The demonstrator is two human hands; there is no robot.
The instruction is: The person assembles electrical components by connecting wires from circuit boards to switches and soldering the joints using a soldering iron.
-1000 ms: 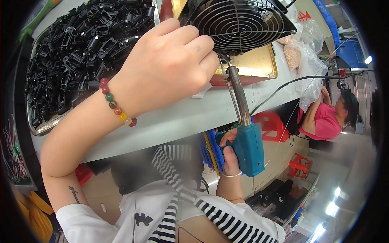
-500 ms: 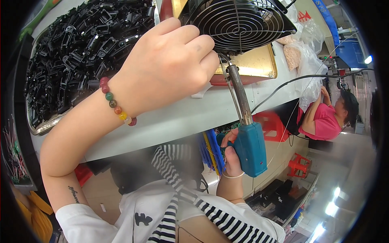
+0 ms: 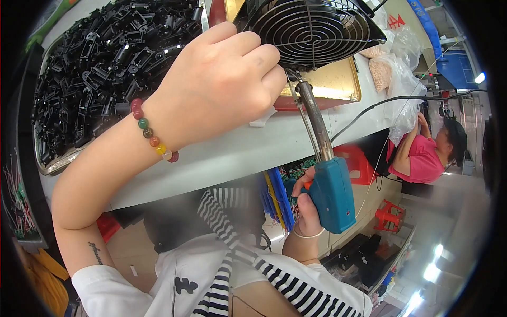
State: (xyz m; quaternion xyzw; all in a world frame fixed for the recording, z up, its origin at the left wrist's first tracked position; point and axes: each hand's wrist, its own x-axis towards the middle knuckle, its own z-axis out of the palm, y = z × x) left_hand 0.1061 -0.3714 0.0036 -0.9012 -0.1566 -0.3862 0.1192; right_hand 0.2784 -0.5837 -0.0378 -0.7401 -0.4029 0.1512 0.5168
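at centre right, the right hand grasps a teal plastic soldering gun with a grey metal barrel, likely rigid, fairly light and safest held by its handle, while upper centre, the left hand curls, its hold impossible to tell.

Right end of pale bench: clear plastic bag, crumpled, hanging over the edge. Just beside it: transparent bag filled with small pinkish-brown pieces. Far right: co-worker in a pink top, arms bent. Beyond the bench edge: red stool, partly hidden. Farther out on the floor: second red stool, smaller in view. Near centre, below the bench edge: blue panels, close together, with a yellow strip among them. Upper right: blue band. Lower right: row of ceiling lights, lit. Lower left: yellow fabric, cut off by the dark rim.
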